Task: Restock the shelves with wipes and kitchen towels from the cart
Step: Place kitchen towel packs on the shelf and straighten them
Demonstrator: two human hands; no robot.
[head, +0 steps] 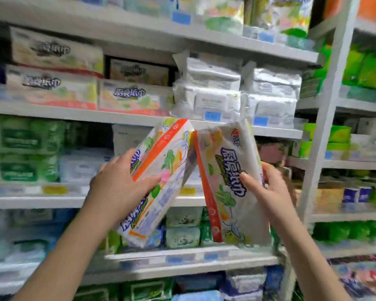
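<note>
The white soft-plastic kitchen towel pack with an orange stripe (172, 157) sits tilted in the left hand (117, 181), fingers curled over its face. A second pack (226, 170) of the same kind stands near upright in the right hand (269, 192), thumb across its front. Both hang below and right of the stacked matching packs (135, 96). Shelving one at a time looks wisest: level it, label forward, and lay it on that stack, left of the silvery wipes packs (237, 92).
</note>
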